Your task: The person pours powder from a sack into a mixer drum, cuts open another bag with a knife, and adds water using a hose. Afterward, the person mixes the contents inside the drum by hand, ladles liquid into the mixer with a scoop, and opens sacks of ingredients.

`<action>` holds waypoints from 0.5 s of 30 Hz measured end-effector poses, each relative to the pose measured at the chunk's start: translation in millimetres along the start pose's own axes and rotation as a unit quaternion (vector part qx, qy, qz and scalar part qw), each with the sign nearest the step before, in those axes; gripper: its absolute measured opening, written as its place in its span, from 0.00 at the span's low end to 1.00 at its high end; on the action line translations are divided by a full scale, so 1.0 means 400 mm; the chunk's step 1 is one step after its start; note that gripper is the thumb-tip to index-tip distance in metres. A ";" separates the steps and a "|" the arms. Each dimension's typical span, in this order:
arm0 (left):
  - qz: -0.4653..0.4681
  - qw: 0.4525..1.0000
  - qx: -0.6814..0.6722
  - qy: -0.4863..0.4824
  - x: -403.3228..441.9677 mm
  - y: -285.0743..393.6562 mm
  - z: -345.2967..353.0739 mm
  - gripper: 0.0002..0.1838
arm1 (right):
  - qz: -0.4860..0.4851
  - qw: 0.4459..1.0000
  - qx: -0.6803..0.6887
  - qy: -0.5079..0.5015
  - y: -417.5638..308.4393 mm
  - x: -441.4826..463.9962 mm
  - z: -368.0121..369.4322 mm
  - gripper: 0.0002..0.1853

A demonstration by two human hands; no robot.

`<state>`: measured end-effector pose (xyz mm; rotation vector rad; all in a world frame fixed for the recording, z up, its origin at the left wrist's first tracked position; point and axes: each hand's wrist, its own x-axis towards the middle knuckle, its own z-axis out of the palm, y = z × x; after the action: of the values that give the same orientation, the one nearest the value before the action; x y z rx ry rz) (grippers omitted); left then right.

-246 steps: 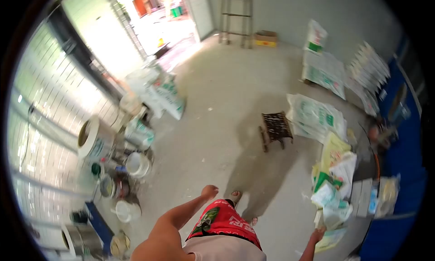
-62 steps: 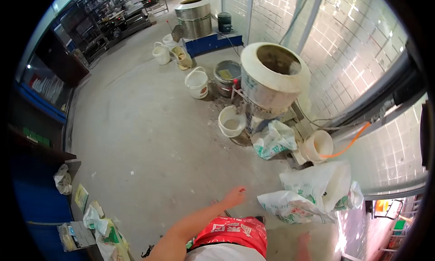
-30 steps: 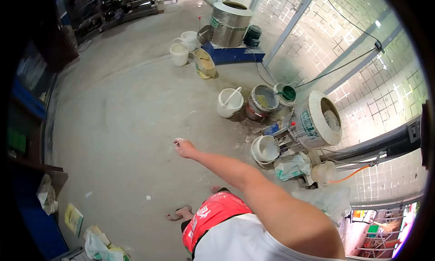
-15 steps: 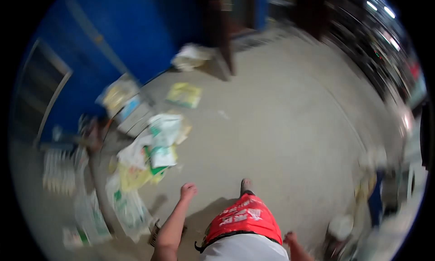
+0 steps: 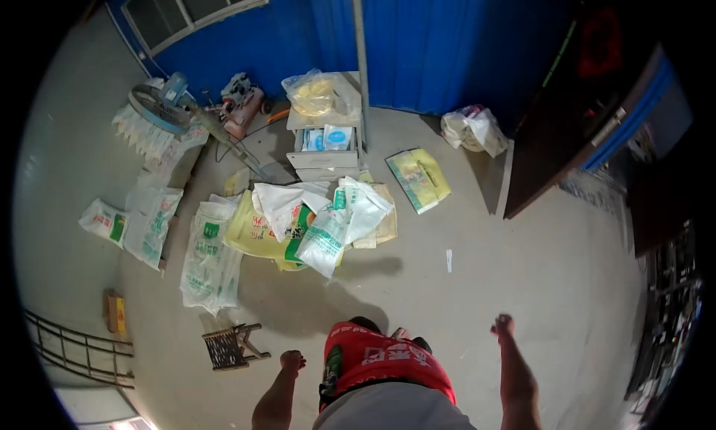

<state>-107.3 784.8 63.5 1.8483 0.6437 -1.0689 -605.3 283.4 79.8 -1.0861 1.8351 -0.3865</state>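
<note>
My left hand [image 5: 293, 361] hangs low beside the red printed apron [image 5: 388, 359], its fingers curled in with nothing showing in them. Nearest to it on the floor is a small dark slatted stool [image 5: 233, 346]. Out to the right, over bare floor, my right hand [image 5: 503, 325] is also closed and seems to hold nothing. Ahead lies a pile of woven sacks: a white one with green print [image 5: 324, 240], a yellow one [image 5: 250, 232] and flat white ones [image 5: 211, 255]. Neither hand touches them.
Against the blue wall [image 5: 440, 49] stands a drawer cabinet [image 5: 326, 160], its top drawer pulled out, with a plastic bag [image 5: 313, 93] on top. A fan [image 5: 160, 108] stands left. A yellow sack [image 5: 419, 180] lies near a white bag [image 5: 475, 130] and a dark door [image 5: 552, 139].
My view has turned left, bringing the sacks, cabinet and fan to the middle. The right hand has swung forward and the left hand back. Both stay closed.
</note>
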 end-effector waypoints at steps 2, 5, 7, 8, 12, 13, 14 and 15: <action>0.017 0.999 -0.035 -0.005 -0.021 0.031 0.045 0.07 | -0.053 0.998 0.033 -0.031 -0.277 0.115 0.094 0.12; -0.007 0.995 -0.103 -0.005 0.025 0.061 0.091 0.08 | -0.084 0.987 0.068 -0.123 -0.607 0.186 0.282 0.17; -0.017 0.997 -0.067 0.027 0.071 0.128 0.140 0.08 | -0.172 0.965 0.063 -0.187 -0.737 0.198 0.421 0.17; 0.003 0.997 -0.075 0.030 0.077 0.188 0.157 0.08 | -0.168 0.964 0.069 -0.196 -0.780 0.217 0.505 0.16; -0.008 0.986 -0.167 0.005 0.187 0.369 0.162 0.12 | -0.172 0.946 0.034 -0.272 -0.881 0.193 0.773 0.17; -0.004 0.986 -0.169 0.010 0.199 0.424 0.169 0.13 | -0.161 0.943 0.030 -0.289 -0.898 0.202 0.835 0.16; 0.026 0.987 -0.159 0.019 0.189 0.493 0.178 0.11 | -0.178 0.945 -0.027 -0.274 -0.932 0.204 0.893 0.17; 0.059 0.987 -0.148 0.029 0.174 0.565 0.181 0.10 | -0.246 0.931 -0.076 -0.258 -0.956 0.201 0.944 0.18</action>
<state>70.1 613.6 83.0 1.6402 0.6798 -0.7984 -104.6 72.5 90.0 -1.5886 1.1309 -0.2137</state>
